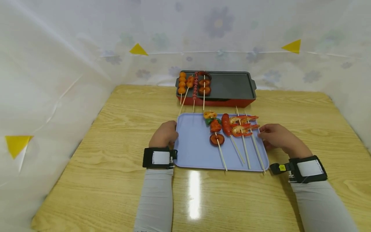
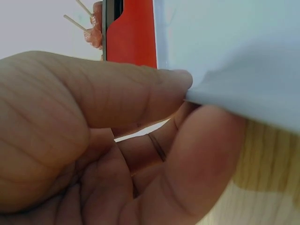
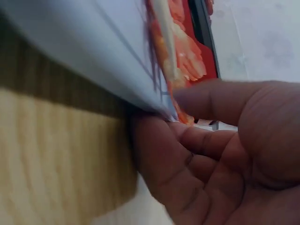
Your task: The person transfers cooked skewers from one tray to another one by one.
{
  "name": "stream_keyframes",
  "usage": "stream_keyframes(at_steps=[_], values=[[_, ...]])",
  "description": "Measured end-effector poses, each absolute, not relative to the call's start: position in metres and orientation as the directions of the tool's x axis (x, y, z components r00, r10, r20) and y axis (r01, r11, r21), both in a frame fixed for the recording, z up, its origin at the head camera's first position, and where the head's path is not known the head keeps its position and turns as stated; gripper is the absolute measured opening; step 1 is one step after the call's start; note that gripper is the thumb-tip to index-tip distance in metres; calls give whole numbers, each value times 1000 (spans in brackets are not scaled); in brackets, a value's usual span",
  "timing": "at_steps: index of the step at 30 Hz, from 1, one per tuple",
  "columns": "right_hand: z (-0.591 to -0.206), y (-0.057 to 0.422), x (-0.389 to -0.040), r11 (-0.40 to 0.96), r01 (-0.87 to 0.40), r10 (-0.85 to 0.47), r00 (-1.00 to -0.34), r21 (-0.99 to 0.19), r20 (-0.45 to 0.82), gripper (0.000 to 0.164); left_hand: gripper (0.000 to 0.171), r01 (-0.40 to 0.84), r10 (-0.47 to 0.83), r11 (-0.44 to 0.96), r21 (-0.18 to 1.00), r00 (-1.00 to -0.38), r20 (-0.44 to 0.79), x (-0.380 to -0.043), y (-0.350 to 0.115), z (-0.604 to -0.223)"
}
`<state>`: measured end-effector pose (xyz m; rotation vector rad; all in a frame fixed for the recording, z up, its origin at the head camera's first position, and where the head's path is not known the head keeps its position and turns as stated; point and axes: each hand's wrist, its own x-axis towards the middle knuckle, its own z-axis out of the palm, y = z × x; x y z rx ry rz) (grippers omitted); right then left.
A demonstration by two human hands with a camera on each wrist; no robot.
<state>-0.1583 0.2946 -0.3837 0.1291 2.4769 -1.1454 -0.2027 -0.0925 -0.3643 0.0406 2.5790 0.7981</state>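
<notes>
A pale lavender tray [image 1: 191,145] is held between both hands. My left hand [image 1: 164,134] pinches its left rim, thumb on top and a finger beneath, as the left wrist view shows. On the opposite rim, my right hand [image 1: 277,138] pinches beside the shrimp. The tray carries a skewer of peppers, meat and a mushroom slice [image 1: 217,139], a sausage skewer [image 1: 226,125], and shrimp [image 1: 242,130] on two sticks. Some stick ends reach past the near rim. In the right wrist view, the tray's underside [image 3: 79,56] stands above the wood.
Behind the tray is a red grill box with a dark plate [image 1: 230,84]. On its left half lie skewers of orange balls [image 1: 182,84], a glazed brown piece [image 1: 190,82], small dark-red pieces [image 1: 195,84] and mushroom slices [image 1: 204,91]. Everything is over a wooden table [image 1: 121,145].
</notes>
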Motion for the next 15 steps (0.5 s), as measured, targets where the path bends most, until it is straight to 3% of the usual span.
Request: stream_keyframes(at_steps=[15], values=[[-389,294,-159,707,153,-125,-934,-691,-335,24,43,-84,164,841,535,-902,-399,-204,-90,-367]])
